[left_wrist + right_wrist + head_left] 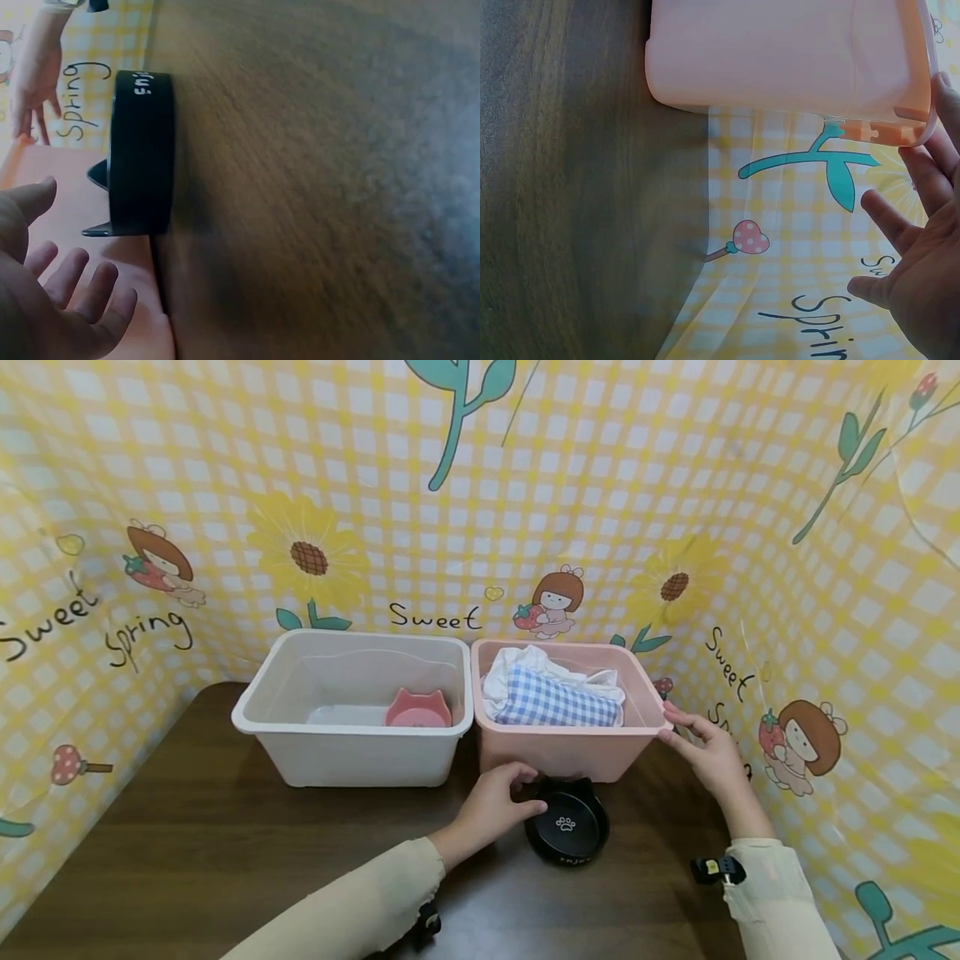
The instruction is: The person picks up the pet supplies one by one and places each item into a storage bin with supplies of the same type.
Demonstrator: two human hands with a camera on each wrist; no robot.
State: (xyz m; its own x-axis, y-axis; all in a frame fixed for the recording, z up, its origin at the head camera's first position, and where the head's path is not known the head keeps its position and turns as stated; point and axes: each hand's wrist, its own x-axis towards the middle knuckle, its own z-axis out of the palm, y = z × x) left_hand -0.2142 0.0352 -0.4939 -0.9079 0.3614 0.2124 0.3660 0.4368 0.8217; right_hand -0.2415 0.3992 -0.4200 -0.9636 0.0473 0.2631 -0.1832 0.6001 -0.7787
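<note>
A black cat-eared pet bowl (567, 827) with a paw print inside sits on the table before the pink bin (555, 752). My left hand (487, 814) is at the bowl's left side, thumb and fingers spread apart. In the left wrist view that hand (67, 300) is relaxed, and a gap shows between its fingers and the bowl (142, 154). At the pink bin's right front corner, my right hand (708, 756) holds the rim between thumb and fingers. The right wrist view shows the same hand (922, 247) at the rim, its lower fingers extended below.
A white bin (360, 760) stands left of the pink one and has a pink cat-eared bowl (418, 708) inside. White cloth (525, 660) and blue-checked cloth (558, 697) fill much of the pink bin. Yellow-checked fabric (420, 543) rises behind and beside the brown table (187, 852).
</note>
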